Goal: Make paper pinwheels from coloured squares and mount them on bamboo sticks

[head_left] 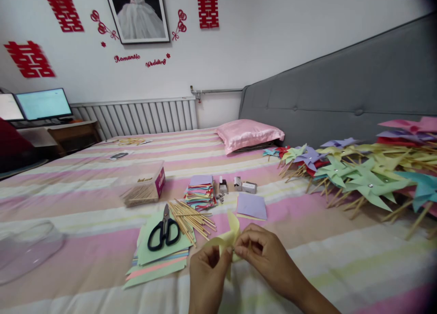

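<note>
Between my two hands is a pale yellow paper pinwheel (pixel 233 224), its blades curled in toward the middle. My left hand (pixel 209 270) is closed on it from the left, thumb near the centre. From the right, my right hand (pixel 264 250) pinches at the same centre, fingertips together; a small dark spot shows there, too small to name. Just beyond lie purple paper squares (pixel 251 206) and a pile of thin wooden sticks (pixel 193 220). Black-handled scissors (pixel 164 230) rest on a stack of coloured paper sheets (pixel 157 270) left of my hands.
A stack of small coloured squares (pixel 200 191) stands near small open boxes (pixel 246 185) and loose metal pins (pixel 220 197). A clear tub (pixel 145 186) holds more sticks. Finished pinwheels (pixel 368 182) heap up at right by the grey headboard (pixel 341 82). Behind is a pink pillow (pixel 251 133).
</note>
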Action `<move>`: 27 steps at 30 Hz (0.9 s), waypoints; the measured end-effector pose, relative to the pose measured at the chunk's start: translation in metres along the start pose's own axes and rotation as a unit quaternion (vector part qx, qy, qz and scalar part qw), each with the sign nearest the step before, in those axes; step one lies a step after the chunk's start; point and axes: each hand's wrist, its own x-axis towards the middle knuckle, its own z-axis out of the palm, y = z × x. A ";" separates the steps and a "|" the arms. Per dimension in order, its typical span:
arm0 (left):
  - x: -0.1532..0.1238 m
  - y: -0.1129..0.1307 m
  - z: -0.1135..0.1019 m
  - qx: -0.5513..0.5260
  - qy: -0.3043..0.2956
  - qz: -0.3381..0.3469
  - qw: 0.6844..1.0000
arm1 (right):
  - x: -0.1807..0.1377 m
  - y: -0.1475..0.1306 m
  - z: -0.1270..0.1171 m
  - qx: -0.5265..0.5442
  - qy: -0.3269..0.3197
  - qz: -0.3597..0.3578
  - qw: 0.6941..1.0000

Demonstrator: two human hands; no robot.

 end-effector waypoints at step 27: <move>-0.001 0.000 -0.001 0.042 -0.024 0.033 0.998 | 0.002 0.002 -0.002 0.025 -0.009 0.020 0.999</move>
